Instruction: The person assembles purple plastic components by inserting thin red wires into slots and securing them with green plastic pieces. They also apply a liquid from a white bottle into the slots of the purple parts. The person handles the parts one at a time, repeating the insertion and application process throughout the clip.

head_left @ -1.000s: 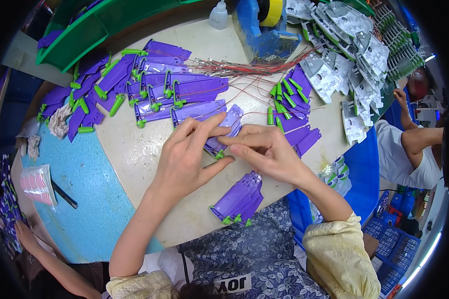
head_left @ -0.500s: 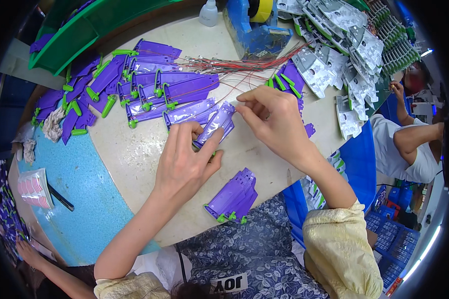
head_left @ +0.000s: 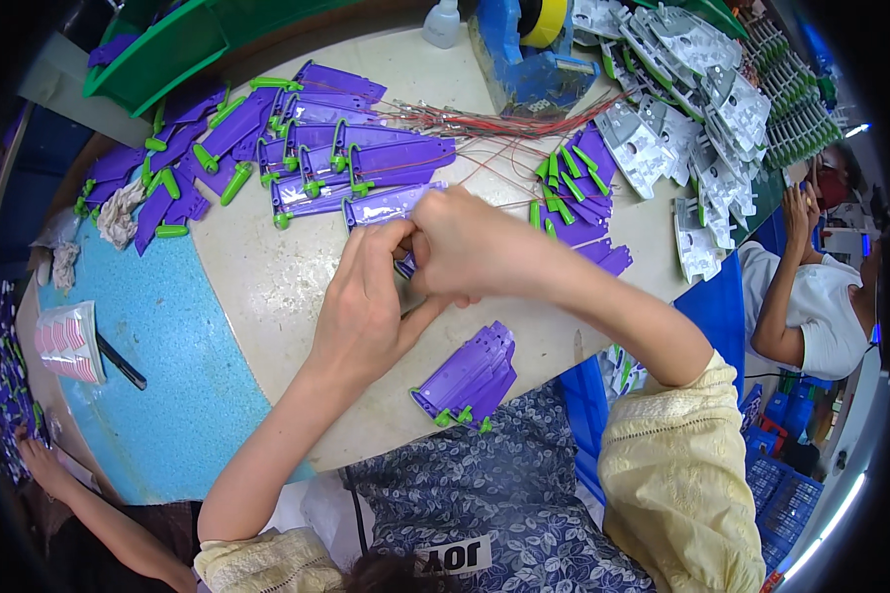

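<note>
Steadying a purple piece, apparently mid-batch.
Left hand grips it; right hand: I cannot tell. Wired panels far left; unwired-looking stack near.

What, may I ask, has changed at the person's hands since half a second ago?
The right hand has moved left and nearer the person, up to the left hand, mostly hiding the flat purple plastic piece. The left hand stays at that piece; the purple plastic stack with green ends is unmoved.
</note>
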Available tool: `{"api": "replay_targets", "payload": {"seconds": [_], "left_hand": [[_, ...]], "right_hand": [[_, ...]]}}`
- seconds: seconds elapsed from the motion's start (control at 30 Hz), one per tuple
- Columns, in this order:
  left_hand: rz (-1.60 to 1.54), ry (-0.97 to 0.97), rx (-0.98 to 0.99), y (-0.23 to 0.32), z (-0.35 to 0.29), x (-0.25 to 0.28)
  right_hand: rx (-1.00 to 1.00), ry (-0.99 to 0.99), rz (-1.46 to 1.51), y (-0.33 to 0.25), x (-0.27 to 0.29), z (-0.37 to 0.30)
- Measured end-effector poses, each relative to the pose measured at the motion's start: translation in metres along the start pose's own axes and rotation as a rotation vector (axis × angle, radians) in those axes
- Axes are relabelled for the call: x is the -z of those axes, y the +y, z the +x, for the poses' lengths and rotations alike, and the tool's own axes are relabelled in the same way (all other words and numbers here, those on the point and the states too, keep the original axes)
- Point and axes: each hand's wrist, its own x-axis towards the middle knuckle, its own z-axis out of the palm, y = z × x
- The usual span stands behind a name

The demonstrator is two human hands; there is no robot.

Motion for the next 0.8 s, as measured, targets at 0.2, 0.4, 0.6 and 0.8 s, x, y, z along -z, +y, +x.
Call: {"api": "replay_targets", "payload": {"seconds": [0.2,0.4,0.6,0.8], "left_hand": [[0.218,0.119,-0.135,0.008,-0.007,0.017],[-0.055,-0.245,-0.128,0.046,-0.04,0.025],[0.189,-0.05,-0.128,0.023,-0.026,0.01],[0.169,-0.081,0.115,0.025,-0.016,0.015]], "right_hand": [[0.311,0.937,-0.158,0.029,0.042,0.033],[0.3,0.836,-0.418,0.052,0.039,0.075],[0.698,1.064,-0.084,0.021,0.046,0.037],[0.44,0.692,-0.471,-0.007,-0.003,-0.06]]}}
